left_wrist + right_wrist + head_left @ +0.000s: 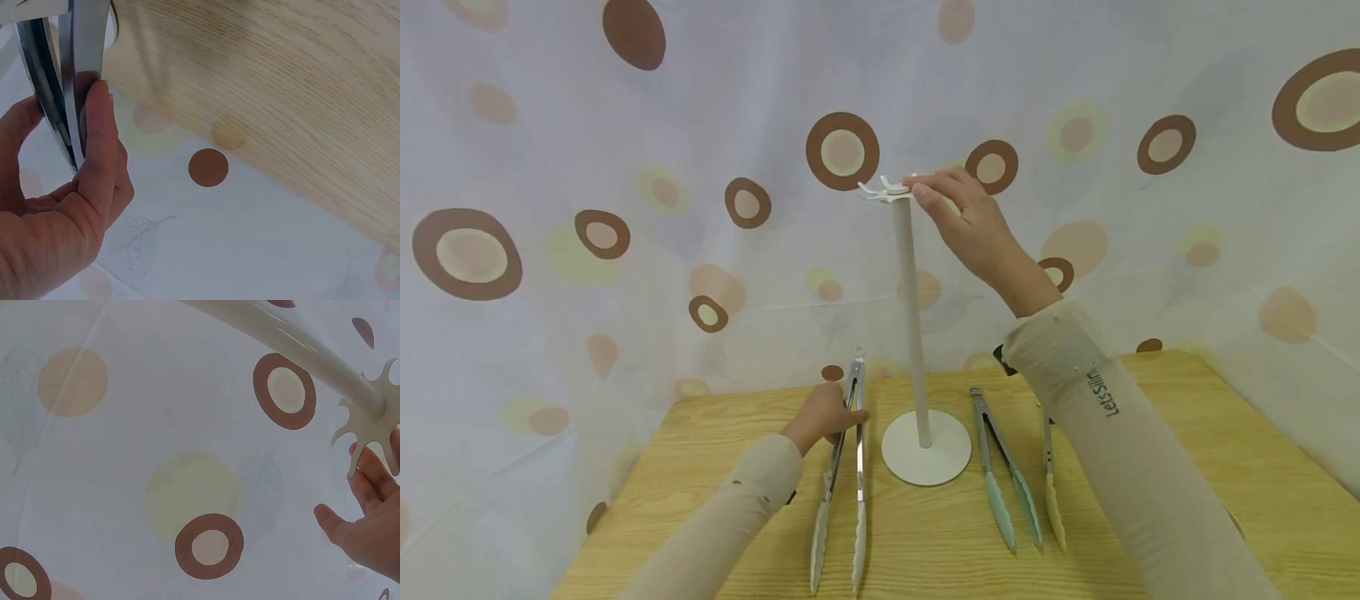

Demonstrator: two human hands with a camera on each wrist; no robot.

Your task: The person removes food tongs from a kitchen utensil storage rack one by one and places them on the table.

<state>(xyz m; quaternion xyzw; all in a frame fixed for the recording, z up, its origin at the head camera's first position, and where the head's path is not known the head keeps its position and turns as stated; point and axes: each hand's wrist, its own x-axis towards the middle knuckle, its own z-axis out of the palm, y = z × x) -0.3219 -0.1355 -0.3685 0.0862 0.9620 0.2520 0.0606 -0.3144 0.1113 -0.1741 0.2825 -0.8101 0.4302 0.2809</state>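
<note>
In the head view my left hand (825,414) grips metal tongs (860,475) with white scalloped tips, near their upper part. The left wrist view shows the thumb and fingers of that hand (69,206) on either side of the tongs' metal arms (87,50). My right hand (966,212) is raised to the top of a white stand (910,308), its fingers extended at the hook rack (887,193). From the right wrist, the fingers of this hand (381,525) reach the rack's curved hooks (369,428), with the thumb apart from them.
Right of the stand's round base (925,467), tongs with mint-green tips (1000,500) lie spread on the wooden table (760,517). Tongs with a pale yellow tip (1054,508) lie beside them, partly hidden by my right sleeve. A patterned curtain (775,100) hangs behind the table.
</note>
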